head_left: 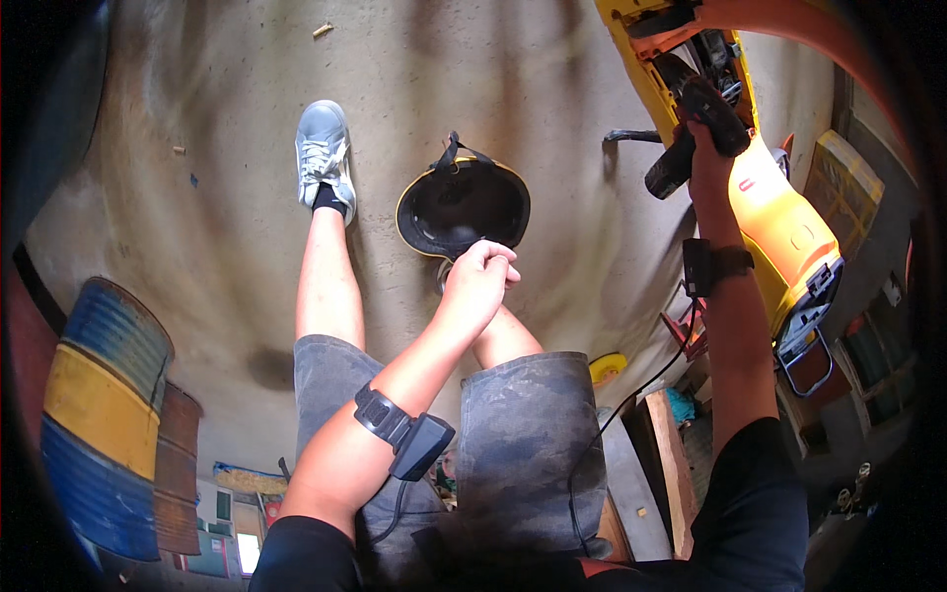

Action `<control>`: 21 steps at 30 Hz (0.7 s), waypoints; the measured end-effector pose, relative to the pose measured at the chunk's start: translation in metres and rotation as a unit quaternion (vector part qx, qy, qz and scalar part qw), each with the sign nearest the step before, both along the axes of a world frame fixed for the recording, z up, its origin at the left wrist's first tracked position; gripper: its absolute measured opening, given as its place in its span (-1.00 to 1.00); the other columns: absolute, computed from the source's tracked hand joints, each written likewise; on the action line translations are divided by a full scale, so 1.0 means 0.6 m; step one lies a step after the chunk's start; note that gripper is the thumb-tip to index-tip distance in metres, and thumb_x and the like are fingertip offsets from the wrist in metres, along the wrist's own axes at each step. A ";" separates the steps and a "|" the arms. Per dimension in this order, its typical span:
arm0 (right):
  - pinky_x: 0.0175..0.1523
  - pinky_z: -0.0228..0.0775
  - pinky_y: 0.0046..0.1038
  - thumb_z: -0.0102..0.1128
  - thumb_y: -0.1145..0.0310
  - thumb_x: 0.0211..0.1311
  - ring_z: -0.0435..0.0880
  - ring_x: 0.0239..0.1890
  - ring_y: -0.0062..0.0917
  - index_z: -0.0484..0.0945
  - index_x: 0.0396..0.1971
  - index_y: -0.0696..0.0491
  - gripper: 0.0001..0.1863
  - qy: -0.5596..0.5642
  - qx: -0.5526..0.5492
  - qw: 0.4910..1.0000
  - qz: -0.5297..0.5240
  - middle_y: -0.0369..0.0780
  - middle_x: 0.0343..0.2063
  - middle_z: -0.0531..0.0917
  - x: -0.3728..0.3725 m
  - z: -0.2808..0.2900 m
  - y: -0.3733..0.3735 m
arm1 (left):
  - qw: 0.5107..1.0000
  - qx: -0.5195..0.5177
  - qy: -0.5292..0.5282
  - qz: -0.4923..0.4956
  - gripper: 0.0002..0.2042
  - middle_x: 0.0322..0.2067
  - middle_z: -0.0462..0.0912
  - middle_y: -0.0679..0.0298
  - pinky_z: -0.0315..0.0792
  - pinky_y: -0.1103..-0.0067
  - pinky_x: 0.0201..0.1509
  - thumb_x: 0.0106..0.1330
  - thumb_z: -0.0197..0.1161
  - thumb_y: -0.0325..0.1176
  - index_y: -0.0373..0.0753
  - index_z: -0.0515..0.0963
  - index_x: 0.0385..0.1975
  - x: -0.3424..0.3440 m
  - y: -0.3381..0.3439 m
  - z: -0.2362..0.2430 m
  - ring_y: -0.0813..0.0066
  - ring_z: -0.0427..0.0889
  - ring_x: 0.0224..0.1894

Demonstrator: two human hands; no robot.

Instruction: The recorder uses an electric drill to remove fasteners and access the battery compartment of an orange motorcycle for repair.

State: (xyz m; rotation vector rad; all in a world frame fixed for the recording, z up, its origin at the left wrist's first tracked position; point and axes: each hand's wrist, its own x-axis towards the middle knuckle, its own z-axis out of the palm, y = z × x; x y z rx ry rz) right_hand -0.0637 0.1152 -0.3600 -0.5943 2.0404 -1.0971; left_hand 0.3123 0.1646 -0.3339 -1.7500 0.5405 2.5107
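Note:
A helmet [464,207] with a black inside and yellow rim lies open side up, its dark chin strap [456,148] sticking up at the far side. My left hand [480,279] overlaps its near rim, fingers curled together; what they hold, if anything, is hidden. Over to the right, my right hand [706,166] is wrapped round the grip of a black cordless drill [718,116]. The drill's front end points into the opened body of a yellow-orange scooter [779,202], where dark inner parts show. Its tip cannot be made out.
Yellow-and-blue drum [104,414] and rusty drum [178,469] stand at left. A taped cardboard box [843,183] sits beyond the scooter. Small scraps [323,31] lie on the concrete floor [237,197]. A black cable [631,395] runs from my right wrist. A wooden board [671,474] is near my right.

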 end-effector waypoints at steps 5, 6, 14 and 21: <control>-0.19 0.50 -0.53 0.20 0.59 0.07 0.64 -0.31 -0.57 0.46 0.06 0.09 -0.52 0.027 0.024 0.999 0.004 -0.22 -0.22 0.67 -0.004 -0.005 0.005 | 1.000 -0.012 -0.003 -0.008 -0.80 -0.42 0.62 0.29 0.38 0.65 -0.22 0.34 -0.05 -0.42 -0.31 0.53 -0.22 -0.002 -0.004 -0.002 0.59 0.55 -0.32; -0.19 0.50 -0.53 0.20 0.59 0.07 0.64 -0.31 -0.57 0.46 0.06 0.09 -0.52 0.023 0.015 0.999 0.019 -0.22 -0.22 0.67 -0.003 -0.005 0.005 | 1.000 -0.012 -0.004 -0.007 -0.80 -0.42 0.62 0.29 0.38 0.65 -0.22 0.34 -0.05 -0.42 -0.31 0.53 -0.22 -0.002 -0.003 -0.003 0.59 0.55 -0.32; -0.22 0.52 -0.50 0.17 0.56 0.09 0.65 -0.30 -0.54 0.41 0.13 0.08 -0.48 -0.012 0.027 1.000 -0.001 -0.21 -0.23 0.65 -0.002 -0.001 -0.001 | 1.000 0.008 -0.001 0.005 -0.80 -0.42 0.62 0.29 0.39 0.64 -0.22 0.34 -0.05 -0.43 -0.30 0.53 -0.23 0.002 0.000 -0.006 0.58 0.55 -0.34; -0.25 0.53 -0.47 0.16 0.55 0.09 0.66 -0.36 -0.50 0.47 0.01 0.13 -0.59 0.013 0.001 1.000 -0.017 -0.21 -0.29 0.65 0.005 0.001 -0.002 | 0.999 0.009 0.005 0.033 -0.81 -0.43 0.61 0.28 0.40 0.63 -0.16 0.33 -0.04 -0.43 -0.33 0.53 -0.24 0.004 -0.011 -0.005 0.57 0.54 -0.32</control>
